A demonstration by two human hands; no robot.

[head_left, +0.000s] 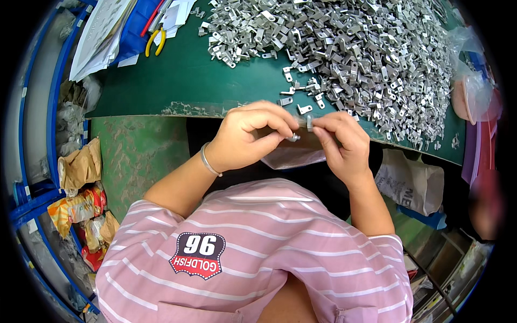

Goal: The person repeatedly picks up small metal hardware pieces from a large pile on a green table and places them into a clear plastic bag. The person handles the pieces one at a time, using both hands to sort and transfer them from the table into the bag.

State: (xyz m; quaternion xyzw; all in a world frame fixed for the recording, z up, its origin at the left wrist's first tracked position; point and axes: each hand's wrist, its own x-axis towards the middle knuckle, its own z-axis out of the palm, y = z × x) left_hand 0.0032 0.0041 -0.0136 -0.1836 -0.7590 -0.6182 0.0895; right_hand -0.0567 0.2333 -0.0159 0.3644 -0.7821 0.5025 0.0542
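Green tabletop (161,89) bears a broad heap of small metal brackets (371,59), likely left within easy reach. Just nearer the person than the heap, the left hand (242,134) pinches a small metal piece (293,138), which juts from thumb and forefinger. Beside it, the right hand (347,145) appears to grip another bracket (309,124) at its fingertips, perhaps to leave most of it exposed. Yellow-handled pliers (161,44) lie left of the heap.

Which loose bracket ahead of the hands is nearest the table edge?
The metal bracket directly beyond the gap between left hand and right hand; other loose ones lie farther back.
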